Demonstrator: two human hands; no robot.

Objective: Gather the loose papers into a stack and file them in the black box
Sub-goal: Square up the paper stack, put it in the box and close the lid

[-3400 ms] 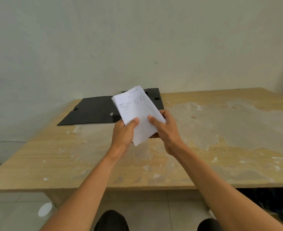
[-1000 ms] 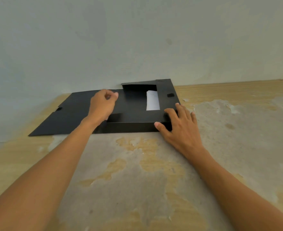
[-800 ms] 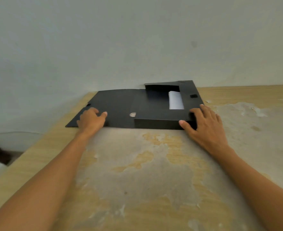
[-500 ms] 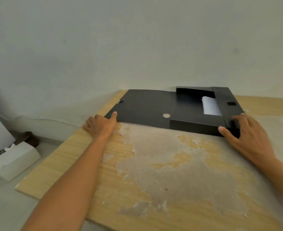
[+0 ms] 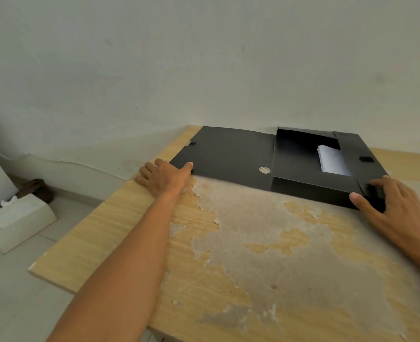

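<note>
Tabletop (image 5: 253, 245): veneer worn off in rough patches across the near area.

Left hand (image 5: 165, 178): laid flat at the near left corner of the lid (image 5: 228, 154). Fingers almost straight, one fingertip touching the lid's edge, nothing held.

Right hand (image 5: 399, 213): gripping the near right corner of the black box (image 5: 307, 191). Thumb against the front wall, fingers bent over the top flap.

Lid: folded open, lying flat to the left of the tray, close to the tabletop's left edge.

Papers (image 5: 332, 161): already inside the box, stacked against its right side, partly under the right-hand flap.

Judged step: closing the lid over the tray.

Hazards:
- Avoid raising the lid by one corner only; likely to twist the thin board and miss the front wall.
- Keep the right-hand grip firm; otherwise expect the light box to slide back toward the room wall (image 5: 204, 70) during the swing.
- Close slowly; a fast swing risks lifting the top sheets and trapping an edge in the seam.
- Watch for the lid's edge snagging on the peeled veneer.
</note>
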